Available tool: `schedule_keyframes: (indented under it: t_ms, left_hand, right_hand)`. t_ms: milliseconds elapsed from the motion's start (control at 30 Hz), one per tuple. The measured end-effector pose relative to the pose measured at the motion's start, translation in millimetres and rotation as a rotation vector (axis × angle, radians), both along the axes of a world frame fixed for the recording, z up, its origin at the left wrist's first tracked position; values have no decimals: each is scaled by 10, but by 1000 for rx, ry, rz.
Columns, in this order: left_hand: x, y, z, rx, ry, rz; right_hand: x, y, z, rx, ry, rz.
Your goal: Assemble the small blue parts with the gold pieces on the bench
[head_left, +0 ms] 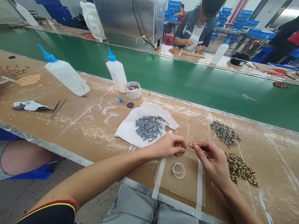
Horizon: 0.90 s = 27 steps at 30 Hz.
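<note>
"Where's the thin piece (189, 147)?"

"Over the surface (102, 137); your left grip (168, 146) and right grip (214, 159) both pinch it."

"What's around it?"

"Blue pieces (149, 127) lie on the white cloth (127, 132) beyond your left grip; a small round container (178, 177) sits nearer you."

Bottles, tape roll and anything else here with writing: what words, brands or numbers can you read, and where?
"401", seemingly: large print on the tilted bottle at left; the characters beside it and the smaller lines are too blurred.
Bottle beside the tape roll: label print too small to read.
Tape roll: tiny print on its rim, unreadable.
</note>
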State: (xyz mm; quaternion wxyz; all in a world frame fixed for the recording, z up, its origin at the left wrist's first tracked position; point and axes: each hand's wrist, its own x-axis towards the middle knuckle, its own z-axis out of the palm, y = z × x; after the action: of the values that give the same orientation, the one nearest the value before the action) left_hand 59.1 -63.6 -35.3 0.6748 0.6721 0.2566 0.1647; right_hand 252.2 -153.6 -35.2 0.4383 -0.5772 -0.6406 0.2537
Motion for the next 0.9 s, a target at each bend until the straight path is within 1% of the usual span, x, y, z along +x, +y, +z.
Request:
schedule_keyframes:
  t_ms: [100, 167, 233, 300, 367, 400, 467, 533, 633, 700, 767, 833, 900]
  left_hand:
    - [4, 8, -6, -5, -9, 3]
    - [3, 10, -9, -23, -11, 5]
    - [1, 13, -13, -36, -10, 2]
    - [-2, 18, -21, -36, -10, -2]
    - [-5, 27, -31, -26, -12, 0]
    - [-7, 33, -36, -19, -15, -1]
    - [-12, 44, -42, -3, -25, -8]
    - [-19, 54, -43, 27, -30, -25]
    - [-30, 65, -30, 115, -18, -36]
    - [-34, 68, -19, 165, -4, -35]
    - [-34, 68, -12, 162, 3, -40]
    - [-30, 65, -9, 114, 3, -43]
    - [-25, 61, -9, 44, 4, -35]
  right_hand:
    - [49, -15, 25, -11, 67, -21]
    - [99, -33, 88, -21, 143, 0]
    - [133, -56, 182, -44, 202, 112]
    - [126, -76, 277, -100, 195, 307]
    - [78, -87, 343, -167, 131, 483]
    - [45, -89, 360, -193, 87, 537]
    - [-18, -87, 361, -205, 2, 586]
    - [-64, -89, 335, -186, -75, 601]
    - [-104, -106, 297, -183, -157, 618]
    - [-117, -116, 293, -191, -169, 619]
    - [-104, -109, 303, -194, -150, 596]
    - [-28, -76, 307, -187, -125, 514]
    - [135, -21, 286, -166, -121, 324]
